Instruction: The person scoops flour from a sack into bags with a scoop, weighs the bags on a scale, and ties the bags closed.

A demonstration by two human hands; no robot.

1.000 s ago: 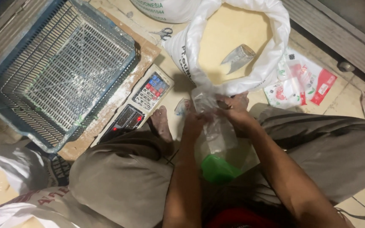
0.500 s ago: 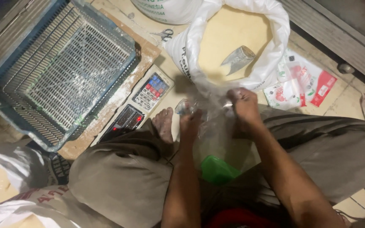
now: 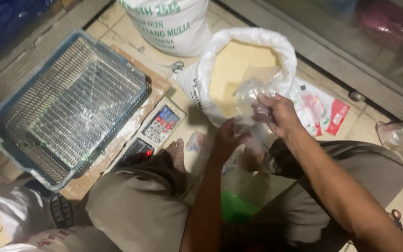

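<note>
At the far left a blue plastic basket (image 3: 66,105) with a ribbed, slatted floor sits on a dusty wooden board (image 3: 117,140), its mesh flecked with white powder. Just right of it lies a flat digital scale (image 3: 152,135) with coloured keys and a small red light, resting on the pale tiled floor (image 3: 364,128). A bare foot (image 3: 177,154) shows beside the scale, above a knee in drab cloth. The left hand (image 3: 227,137) has its grip pinched narrow on the lower part of a thin, crinkled clear plastic bag (image 3: 248,95); the right hand (image 3: 276,114) is closed on the bag's upper edge, holding it up in front of the mouth of an open white woven sack (image 3: 197,86). That sack is rolled down at the rim and filled with fine pale-yellow powder (image 3: 232,65). A second, closed white sack (image 3: 171,23) stands behind. Further right, glossy red-and-white packets (image 3: 323,112) lie flat on the tiles, and a crumpled clear bag (image 3: 399,135) sits near the right edge.
</note>
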